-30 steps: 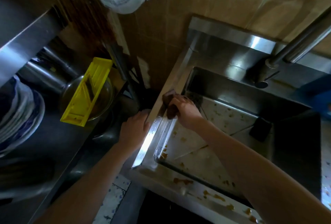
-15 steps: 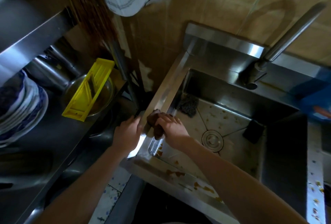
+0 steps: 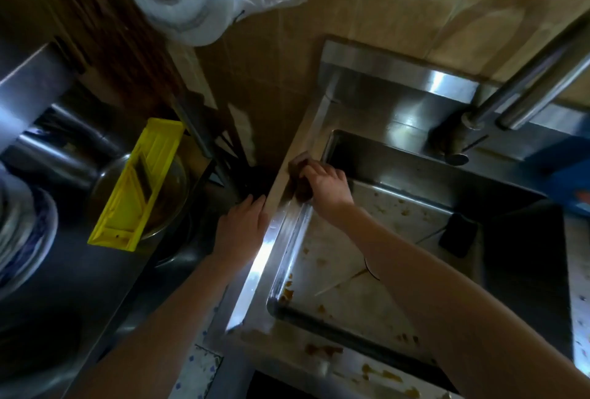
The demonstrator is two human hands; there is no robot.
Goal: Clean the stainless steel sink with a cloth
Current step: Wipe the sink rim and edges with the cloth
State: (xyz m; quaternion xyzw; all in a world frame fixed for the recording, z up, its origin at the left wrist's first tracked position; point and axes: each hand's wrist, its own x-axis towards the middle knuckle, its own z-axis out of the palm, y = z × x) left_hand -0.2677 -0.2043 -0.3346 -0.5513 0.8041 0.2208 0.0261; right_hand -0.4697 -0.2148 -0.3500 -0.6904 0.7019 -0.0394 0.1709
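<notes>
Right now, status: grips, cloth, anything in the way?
Right grip holds brown cloth on left rim of sink. Left grip rests flat against rim's outer edge. Brown residue on front rim; nothing blocking.

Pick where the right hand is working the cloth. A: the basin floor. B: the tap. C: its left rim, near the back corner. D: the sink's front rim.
C: the right hand grips the dark brown cloth on the left rim of the stainless steel sink, by the back corner.
</notes>
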